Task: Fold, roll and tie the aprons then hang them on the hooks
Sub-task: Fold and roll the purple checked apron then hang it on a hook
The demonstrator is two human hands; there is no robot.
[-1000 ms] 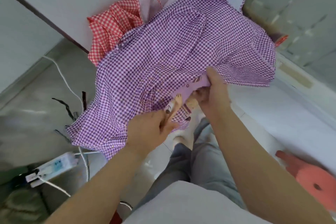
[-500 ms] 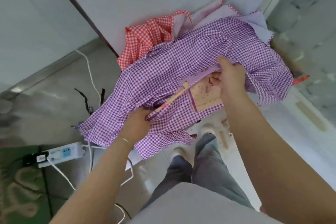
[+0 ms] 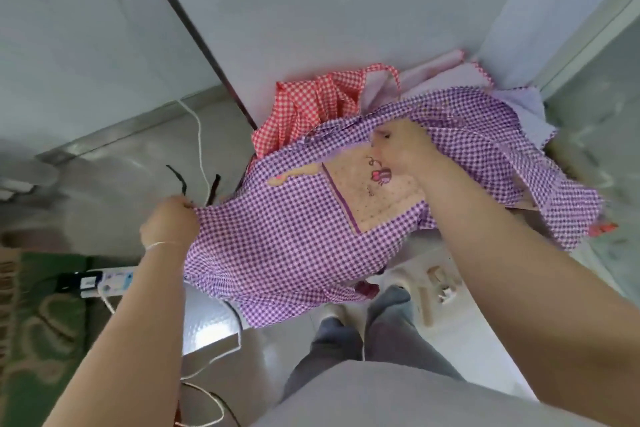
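Above the floor, purple gingham cotton apron (image 3: 277, 236) hangs stretched between both hands. Left hand (image 3: 169, 224) pinches one edge; right hand (image 3: 401, 146) grips the top by the pocket, fingers clenched on cloth. Likely spreading it flat for folding.

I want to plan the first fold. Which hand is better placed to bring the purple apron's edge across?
Probably the left hand: it already pinches the purple apron at its outer edge, while the right hand grips mid-cloth by the pocket.

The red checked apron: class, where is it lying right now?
In the head view, the red checked apron lies against the wall, upper centre, behind the purple checked apron.
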